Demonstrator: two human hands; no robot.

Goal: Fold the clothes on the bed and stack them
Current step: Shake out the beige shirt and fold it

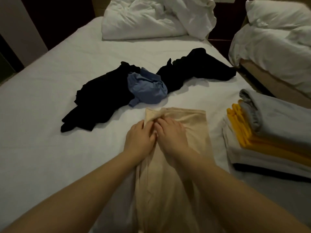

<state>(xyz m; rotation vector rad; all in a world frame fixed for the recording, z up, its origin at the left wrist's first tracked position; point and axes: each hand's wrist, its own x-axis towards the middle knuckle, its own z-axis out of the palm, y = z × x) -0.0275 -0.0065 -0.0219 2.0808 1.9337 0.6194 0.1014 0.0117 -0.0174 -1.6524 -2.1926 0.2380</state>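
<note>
A beige garment [190, 130] lies lengthwise on the white bed sheet [50, 115], running from the near edge toward the middle. My left hand [138, 139] and my right hand [171, 135] sit side by side on its far end, fingers curled into a bunched fold of the beige cloth near its top left corner. Beyond them lies a heap of unfolded clothes: a black garment [101, 96] at the left, a crumpled blue garment [148, 88] in the middle, another black garment [193, 68] at the right. A stack of folded clothes [269, 135] stands at the right, grey on top, yellow beneath.
A rumpled white duvet [151, 17] is piled at the head of the bed. A second bed with white bedding [277, 44] stands to the right across a narrow gap. Dark walls border the left side.
</note>
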